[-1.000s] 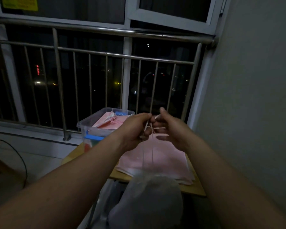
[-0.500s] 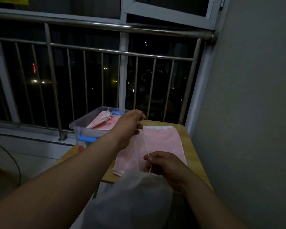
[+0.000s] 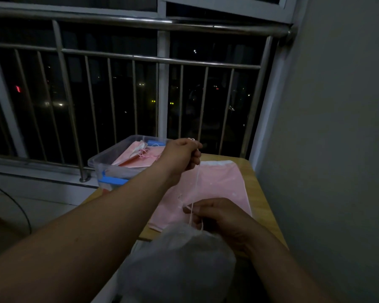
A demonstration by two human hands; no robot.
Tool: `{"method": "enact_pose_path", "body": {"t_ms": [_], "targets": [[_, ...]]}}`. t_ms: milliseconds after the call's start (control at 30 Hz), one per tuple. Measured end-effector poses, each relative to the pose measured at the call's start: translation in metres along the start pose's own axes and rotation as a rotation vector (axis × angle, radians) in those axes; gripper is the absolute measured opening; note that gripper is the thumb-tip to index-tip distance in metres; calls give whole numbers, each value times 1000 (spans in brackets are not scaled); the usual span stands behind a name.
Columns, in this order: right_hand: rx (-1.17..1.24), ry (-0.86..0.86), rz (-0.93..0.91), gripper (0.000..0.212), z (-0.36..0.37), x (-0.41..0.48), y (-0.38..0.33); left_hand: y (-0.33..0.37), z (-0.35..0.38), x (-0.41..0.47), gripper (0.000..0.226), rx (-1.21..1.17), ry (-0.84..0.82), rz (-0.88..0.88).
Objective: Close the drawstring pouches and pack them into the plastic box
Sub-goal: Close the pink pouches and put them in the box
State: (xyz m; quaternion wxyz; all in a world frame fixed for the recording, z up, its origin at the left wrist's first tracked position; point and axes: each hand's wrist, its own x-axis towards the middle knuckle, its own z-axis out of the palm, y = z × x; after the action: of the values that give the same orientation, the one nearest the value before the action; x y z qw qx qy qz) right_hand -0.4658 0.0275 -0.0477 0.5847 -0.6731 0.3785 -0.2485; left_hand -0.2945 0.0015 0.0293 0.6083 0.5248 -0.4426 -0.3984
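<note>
Head view, dim light. Pinching the drawstring [image 3: 197,182] up high with left hand [image 3: 182,156], fingers curled tight on the cord. Gripping the gathered neck of the sheer pouch [image 3: 179,259] down low with right hand [image 3: 219,217], cord taut between the two. Pouch body hanging just off the near table edge, right under the camera.

Looks feather-light, limp and flimsy, probably slippery mesh. Thin cord, likely to bite or snap if yanked. Best held at the puckered neck and pulled by the cord ends only.

Beyond: flat stack of pink pouches [image 3: 219,184] on the wooden table [image 3: 263,204], and the plastic box [image 3: 106,169] at the far left corner, a few pouches inside already. Nothing between hands and box but the left forearm itself. Metal railing [image 3: 140,22] just behind the box, wall close on the right.
</note>
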Motion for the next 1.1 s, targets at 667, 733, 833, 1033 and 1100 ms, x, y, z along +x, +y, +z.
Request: {"method": "enact_pose_path", "body": {"t_ms": [667,733,833,1033,1100], "targets": [[54,58,47,30,-35,21,6,-66,-19,-56,22,853,-308,185],[56,64,47,27,-33,23,8,-66,-20,-58,24,887,-321,202],[12,109,46,27,-29,23,6,-66,-21,-57,21,956,-294,223],[-54,179,-15,20,-25,21,3,-52,-19,-52,26,607,-319,-105],[-91,196,-45,16,-25,21,2,-47,-18,-53,27,542,-360,-199]]}}
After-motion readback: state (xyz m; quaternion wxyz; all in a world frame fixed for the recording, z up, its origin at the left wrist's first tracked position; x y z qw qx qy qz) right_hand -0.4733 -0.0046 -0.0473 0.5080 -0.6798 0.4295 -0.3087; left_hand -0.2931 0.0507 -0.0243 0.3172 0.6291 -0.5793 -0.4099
